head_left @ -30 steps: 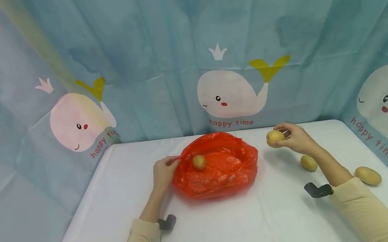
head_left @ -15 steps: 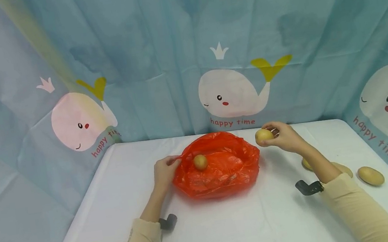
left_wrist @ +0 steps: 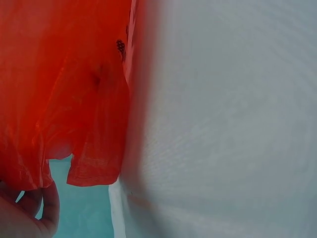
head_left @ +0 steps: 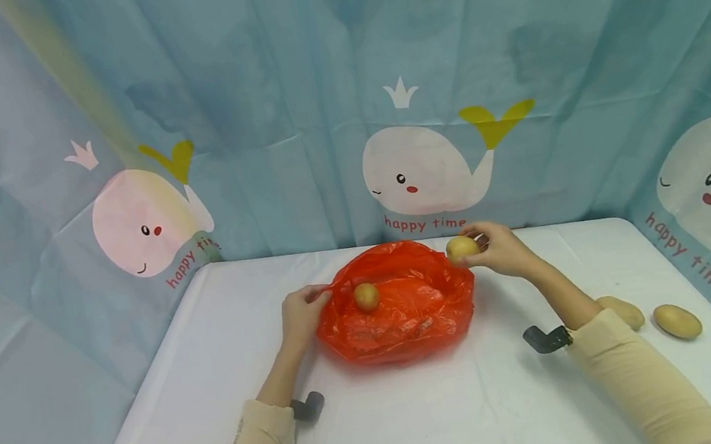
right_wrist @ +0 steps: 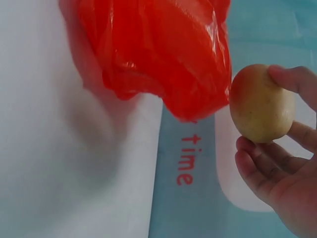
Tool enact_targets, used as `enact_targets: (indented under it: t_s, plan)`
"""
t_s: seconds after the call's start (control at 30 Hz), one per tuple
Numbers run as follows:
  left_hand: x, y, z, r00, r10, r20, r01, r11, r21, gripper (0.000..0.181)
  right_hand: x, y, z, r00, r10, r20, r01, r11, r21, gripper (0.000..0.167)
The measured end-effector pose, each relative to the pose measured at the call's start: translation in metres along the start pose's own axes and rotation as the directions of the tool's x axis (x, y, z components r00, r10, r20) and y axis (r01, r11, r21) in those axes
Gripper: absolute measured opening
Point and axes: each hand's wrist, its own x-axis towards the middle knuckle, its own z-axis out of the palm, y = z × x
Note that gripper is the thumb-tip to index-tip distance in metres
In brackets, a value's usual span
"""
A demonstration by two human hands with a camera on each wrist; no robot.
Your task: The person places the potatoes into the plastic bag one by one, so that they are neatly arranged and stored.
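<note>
A red plastic bag lies with its mouth spread on the white table, a round yellow-brown potato inside it near the left edge. My left hand pinches the bag's left rim; in the left wrist view the fingers of that hand hold the red film at lower left. Raised at the bag's right rim, my right hand grips another potato. The right wrist view shows this potato between thumb and fingers of the hand, beside the bag.
Two more potatoes lie at the table's right side, one near the edge and one partly behind the right forearm. The white table meets a blue curtain with whale prints at the back.
My right hand has moved left with its potato, from the table's right part to the bag's rim. The forearm now covers a potato seen before. My left hand stays at the bag's rim.
</note>
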Motion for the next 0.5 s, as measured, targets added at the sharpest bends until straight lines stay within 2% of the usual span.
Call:
enact_targets:
  t_s: [0.5]
  plan:
    - [0.000,0.000,0.000,1.000,0.000,0.003,0.000,1.000,0.008,0.025,0.016,-0.015,0.021,0.998,-0.036,0.060,0.036,0.999,0.007,0.051]
